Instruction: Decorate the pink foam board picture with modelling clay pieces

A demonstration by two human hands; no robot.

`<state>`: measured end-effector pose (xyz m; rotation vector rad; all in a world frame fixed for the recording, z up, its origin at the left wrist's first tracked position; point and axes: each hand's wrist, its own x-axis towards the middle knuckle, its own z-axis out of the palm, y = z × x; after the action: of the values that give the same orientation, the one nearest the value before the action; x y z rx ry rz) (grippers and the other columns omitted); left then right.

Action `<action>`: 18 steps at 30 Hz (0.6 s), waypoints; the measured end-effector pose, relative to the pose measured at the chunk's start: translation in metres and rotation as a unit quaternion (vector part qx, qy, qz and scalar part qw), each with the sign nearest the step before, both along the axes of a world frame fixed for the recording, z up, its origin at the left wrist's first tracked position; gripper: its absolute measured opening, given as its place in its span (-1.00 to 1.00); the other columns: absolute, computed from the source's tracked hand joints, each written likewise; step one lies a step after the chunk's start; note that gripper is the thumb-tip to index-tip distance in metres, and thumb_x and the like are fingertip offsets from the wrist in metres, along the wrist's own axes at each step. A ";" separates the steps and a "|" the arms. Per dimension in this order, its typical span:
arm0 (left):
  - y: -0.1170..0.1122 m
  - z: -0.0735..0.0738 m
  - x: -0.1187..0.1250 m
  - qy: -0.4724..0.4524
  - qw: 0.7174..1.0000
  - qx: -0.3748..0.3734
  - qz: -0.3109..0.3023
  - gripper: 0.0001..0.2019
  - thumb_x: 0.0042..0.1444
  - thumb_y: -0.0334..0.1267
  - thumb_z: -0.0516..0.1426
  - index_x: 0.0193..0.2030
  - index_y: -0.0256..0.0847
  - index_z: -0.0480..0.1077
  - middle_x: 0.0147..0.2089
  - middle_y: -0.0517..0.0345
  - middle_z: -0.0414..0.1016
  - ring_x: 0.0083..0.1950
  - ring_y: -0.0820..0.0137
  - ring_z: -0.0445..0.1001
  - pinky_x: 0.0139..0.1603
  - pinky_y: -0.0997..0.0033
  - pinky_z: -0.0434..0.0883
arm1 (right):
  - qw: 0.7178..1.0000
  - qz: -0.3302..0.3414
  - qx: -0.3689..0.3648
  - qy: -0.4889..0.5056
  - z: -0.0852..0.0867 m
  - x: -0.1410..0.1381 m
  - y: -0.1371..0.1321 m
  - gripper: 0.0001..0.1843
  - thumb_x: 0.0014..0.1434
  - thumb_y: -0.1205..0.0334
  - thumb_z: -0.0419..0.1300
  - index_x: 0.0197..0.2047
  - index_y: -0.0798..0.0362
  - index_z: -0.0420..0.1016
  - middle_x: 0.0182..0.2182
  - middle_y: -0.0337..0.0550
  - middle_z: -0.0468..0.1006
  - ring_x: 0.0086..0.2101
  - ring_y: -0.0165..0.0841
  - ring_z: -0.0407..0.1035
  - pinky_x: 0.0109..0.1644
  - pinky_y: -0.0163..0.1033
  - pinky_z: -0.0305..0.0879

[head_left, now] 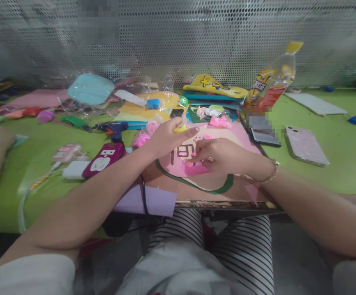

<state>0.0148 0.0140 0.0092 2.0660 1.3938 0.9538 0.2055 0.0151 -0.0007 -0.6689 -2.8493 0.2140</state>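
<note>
In front of me lies a pink paper picture (pixel 204 180) with dark brown outlines, a bright pink band and small pink and yellow bits on it. Over its upper left edge is my left hand (pixel 169 138), fingers curled around a lump of yellow clay (pixel 180 129) and thumb stretched to the right. My right hand (pixel 222 156) is closed, its fingertips pinched together low against the picture; what they hold is hidden. Bagged pink clay (pixel 142 139) lies beside my left wrist, and more pink clay (pixel 220 122) sits beyond my right hand.
A tilted drink bottle (pixel 273 82), a dark phone (pixel 264 133) and a pink-cased phone (pixel 306 145) are at right. At left are a blue glue gun (pixel 117 131), a purple case (pixel 103 159) and a white charger (pixel 73 170) with cable. A perforated metal panel (pixel 165 37) stands behind.
</note>
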 end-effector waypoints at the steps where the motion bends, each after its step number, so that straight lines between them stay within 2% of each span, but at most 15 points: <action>1: 0.000 0.000 0.000 -0.001 1.000 -0.001 0.001 -0.62 0.08 0.12 0.04 -0.42 -0.19 0.17 -0.44 0.22 0.16 -0.38 0.45 0.20 -0.41 0.44 0.19 | 1.000 0.004 0.003 -0.001 0.000 0.000 0.000 -0.57 -0.01 0.49 0.03 -0.20 -0.06 0.61 -0.29 -0.15 0.50 -0.38 -0.42 0.30 -0.39 -0.34 0.07; 18: -0.001 0.003 0.000 0.006 1.000 -0.009 0.003 -0.64 0.10 0.09 0.05 -0.42 -0.19 0.19 -0.45 0.23 0.17 -0.40 0.45 0.21 -0.42 0.42 0.17 | 0.999 0.017 -0.025 -0.012 0.005 0.002 -0.001 -0.56 0.01 0.49 0.02 -0.15 -0.04 0.60 -0.25 -0.15 0.50 -0.34 -0.41 0.31 -0.31 -0.32 0.12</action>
<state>0.0149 0.0128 0.0118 2.0578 1.4115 0.9290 0.2076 0.0138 0.0038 -0.6372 -2.8888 0.2863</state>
